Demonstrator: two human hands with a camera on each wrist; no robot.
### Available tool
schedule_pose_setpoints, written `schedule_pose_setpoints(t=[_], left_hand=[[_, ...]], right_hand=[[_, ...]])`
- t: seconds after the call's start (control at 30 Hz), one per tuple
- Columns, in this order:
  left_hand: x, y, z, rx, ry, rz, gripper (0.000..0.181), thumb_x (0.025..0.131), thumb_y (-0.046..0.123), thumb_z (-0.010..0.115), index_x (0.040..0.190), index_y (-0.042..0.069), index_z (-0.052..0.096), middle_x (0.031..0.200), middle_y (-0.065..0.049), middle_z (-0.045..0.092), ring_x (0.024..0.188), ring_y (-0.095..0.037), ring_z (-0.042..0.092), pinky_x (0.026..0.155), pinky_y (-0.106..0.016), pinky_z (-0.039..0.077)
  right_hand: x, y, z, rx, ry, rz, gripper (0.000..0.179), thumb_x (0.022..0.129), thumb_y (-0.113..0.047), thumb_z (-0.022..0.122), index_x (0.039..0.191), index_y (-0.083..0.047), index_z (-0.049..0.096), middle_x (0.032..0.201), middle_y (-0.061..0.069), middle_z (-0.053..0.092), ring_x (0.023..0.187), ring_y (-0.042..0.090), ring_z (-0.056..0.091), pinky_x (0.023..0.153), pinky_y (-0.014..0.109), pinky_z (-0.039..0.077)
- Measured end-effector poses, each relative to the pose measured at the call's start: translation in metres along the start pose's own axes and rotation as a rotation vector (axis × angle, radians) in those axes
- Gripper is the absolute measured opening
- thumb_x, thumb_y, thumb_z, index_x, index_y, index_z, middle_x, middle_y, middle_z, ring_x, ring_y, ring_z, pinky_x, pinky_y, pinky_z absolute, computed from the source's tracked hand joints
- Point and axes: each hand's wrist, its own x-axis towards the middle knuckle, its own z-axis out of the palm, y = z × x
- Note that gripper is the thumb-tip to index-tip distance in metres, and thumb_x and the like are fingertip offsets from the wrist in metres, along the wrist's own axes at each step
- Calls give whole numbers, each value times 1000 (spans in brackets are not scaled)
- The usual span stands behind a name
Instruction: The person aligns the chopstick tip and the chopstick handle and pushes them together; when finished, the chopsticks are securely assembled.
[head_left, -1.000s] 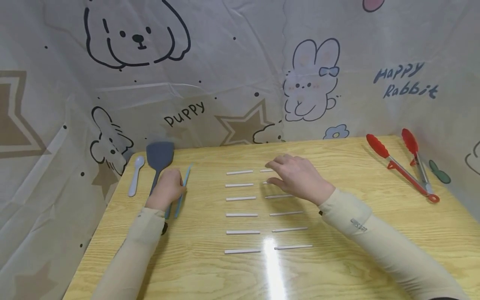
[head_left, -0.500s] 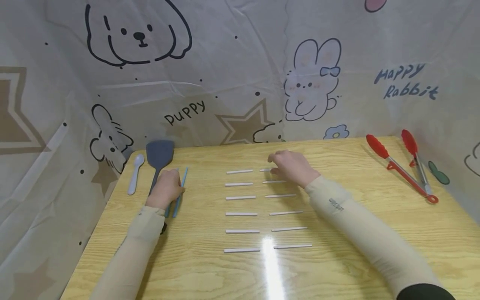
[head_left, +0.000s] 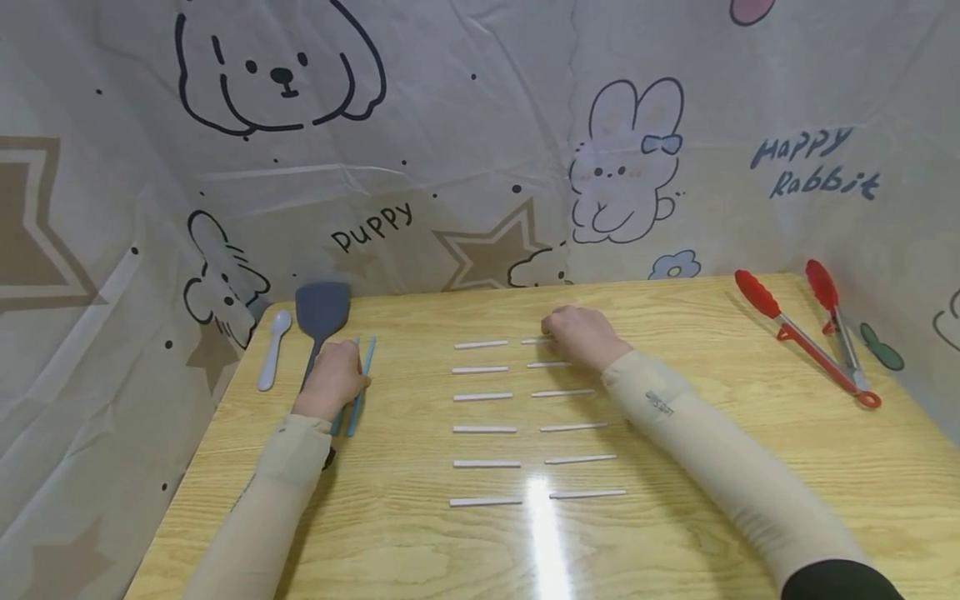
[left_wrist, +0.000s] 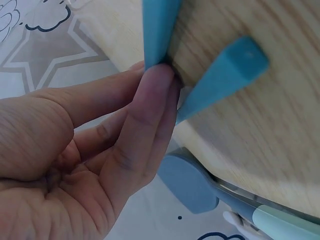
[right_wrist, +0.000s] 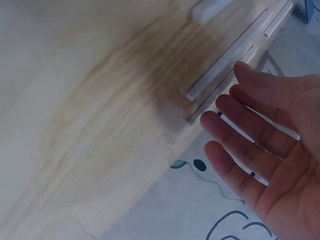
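Observation:
In the head view my left hand (head_left: 332, 381) is at the left of the table, over the spatula's handle. Its thumb and fingertips pinch one blue chopstick (left_wrist: 160, 30), the right one of a pair. The other blue chopstick (left_wrist: 225, 75) lies alongside, partly hidden under the hand from above. My right hand (head_left: 585, 336) is at the far end of the right column of white sticks. Its thumb and fingertips are right at the farthest white stick (head_left: 534, 340), whose right part the hand hides. In the right wrist view its fingers are slightly bent and spread.
Two columns of white sticks, such as this front white stick (head_left: 486, 502), run down the table's middle. At the left are a grey spatula (head_left: 322, 308) and a pale spoon (head_left: 273, 350). Red tongs (head_left: 817, 357) lie far right. A printed cloth (head_left: 480, 150) hangs behind.
The left hand has shifted the right blue chopstick slightly left, closer to the other. The right hand has moved back towards the farthest white stick, its fingers drawing together and uncovering the second one.

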Motion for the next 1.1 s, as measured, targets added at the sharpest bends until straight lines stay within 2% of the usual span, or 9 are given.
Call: schedule_pose_setpoints(t=[0.13,0.27,0.7,0.97,1.03,1.1], left_hand=[[0,-1,0,8,-3,0,21,85,-1,75,66,-2,65,59,-8,59,47,-19,58,56,-37,53],[0,0,0,16,-7,-8,19,85,-1,75,68,-2,65,60,-8,59,49,-19,58,57,-38,53],[1,-1,1,33,-5,-4,23,85,-1,74,66,-1,62,57,-8,57,48,-19,57,57,-36,53],[2,-2,2,53,18,-6,17,83,-2,75,84,-7,59,66,-11,56,57,-24,57,59,-38,52],[0,0,3,77,36,5,19,83,0,75,82,-7,58,66,-11,54,56,-23,54,56,-36,50],[-3,4,2,93,53,20,22,84,1,74,73,-4,56,61,-9,51,51,-21,50,51,-34,48]], right_hand=[[3,2,2,1,4,0,2,87,-7,74,89,-7,73,85,7,69,70,22,63,63,37,55],[5,3,4,-10,18,-8,7,87,-5,73,81,-8,72,79,5,67,65,19,60,58,35,53],[7,5,9,-85,53,-11,4,86,-4,73,85,-7,75,81,8,70,65,21,63,60,34,55],[6,8,12,-94,99,-16,8,84,0,72,79,-6,72,70,5,65,56,17,56,53,31,51],[5,10,11,-81,86,-12,7,85,-1,72,80,-6,71,71,6,65,57,18,57,54,32,52],[5,12,11,-55,64,-9,5,87,-3,72,82,-5,72,73,6,66,60,19,59,56,33,54]])
